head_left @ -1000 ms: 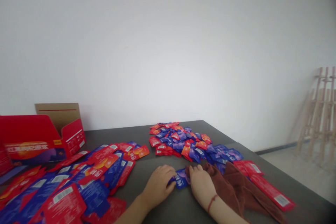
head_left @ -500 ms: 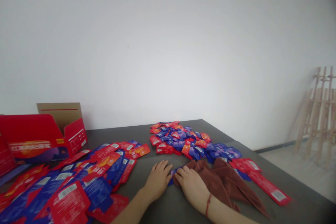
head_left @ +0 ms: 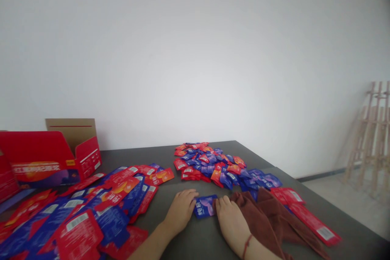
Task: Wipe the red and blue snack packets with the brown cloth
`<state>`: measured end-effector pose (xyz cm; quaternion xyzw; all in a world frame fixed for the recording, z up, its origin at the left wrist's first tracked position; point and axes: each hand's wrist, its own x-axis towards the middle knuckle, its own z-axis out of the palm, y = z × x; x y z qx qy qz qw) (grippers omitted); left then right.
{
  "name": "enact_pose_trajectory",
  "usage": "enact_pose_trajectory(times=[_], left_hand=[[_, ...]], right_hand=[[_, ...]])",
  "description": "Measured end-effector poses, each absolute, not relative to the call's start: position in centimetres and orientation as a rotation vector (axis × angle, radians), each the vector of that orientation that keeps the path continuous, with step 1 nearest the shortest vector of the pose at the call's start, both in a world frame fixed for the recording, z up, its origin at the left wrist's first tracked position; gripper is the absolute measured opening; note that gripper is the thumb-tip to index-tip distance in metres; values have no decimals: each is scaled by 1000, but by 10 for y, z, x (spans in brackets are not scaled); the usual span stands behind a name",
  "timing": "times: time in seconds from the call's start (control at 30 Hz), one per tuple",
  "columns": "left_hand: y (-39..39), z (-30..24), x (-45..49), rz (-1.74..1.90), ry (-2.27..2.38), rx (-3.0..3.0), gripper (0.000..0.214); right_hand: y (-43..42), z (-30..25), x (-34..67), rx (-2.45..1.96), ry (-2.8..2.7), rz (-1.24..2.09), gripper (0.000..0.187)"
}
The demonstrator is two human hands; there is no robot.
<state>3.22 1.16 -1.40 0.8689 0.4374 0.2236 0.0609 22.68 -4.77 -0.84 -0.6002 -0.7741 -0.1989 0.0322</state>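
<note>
A small blue sachet [head_left: 205, 206] with white lettering and a purple picture lies flat on the dark table in front of me. My left hand [head_left: 180, 211] is at its left edge, fingers bent and pinching that side. My right hand [head_left: 230, 218], with a red string at the wrist, grips a bunched brown cloth [head_left: 264, 219] at the sachet's right edge. The cloth trails over the table to the right. Part of its near end is hidden under my right fingers.
A big heap of red and blue sachets [head_left: 79, 227] spreads over the left side. Another pile [head_left: 210, 164] stands at the back. Red sachets [head_left: 313, 221] lie on the right. An open red carton [head_left: 39, 154] is at the far left. Wooden easels [head_left: 376, 138] stand beyond the table.
My right hand has drawn the cloth to the right, off the blue sachet, whose printed face now shows. My left hand stays near the sachet's left edge, its fingers more bent.
</note>
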Motion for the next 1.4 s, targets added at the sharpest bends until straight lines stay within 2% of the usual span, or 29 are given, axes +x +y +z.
enact_pose_trajectory(times=[0.17,0.4,0.67,0.9,1.2,1.4], left_hand=[[11,-11,32,552,1229,2671,35],[14,-10,31,458,1267,2703,41],[7,-2,31,419,1272,2702,40],[9,-4,30,440,1255,2705,40],[9,-4,30,431,1271,2712,42],[12,-6,30,439,1290,2703,42]], right_hand=[[-46,-1,213,-1844,-2356,-589,33],[-50,-7,188,-1445,-2530,-514,29],[-55,-4,239,-1634,-2384,-520,32],[-60,-7,216,-1412,-2534,-522,28],[-28,15,228,-1763,-2368,-360,27],[-41,3,224,-1744,-2420,-484,31]])
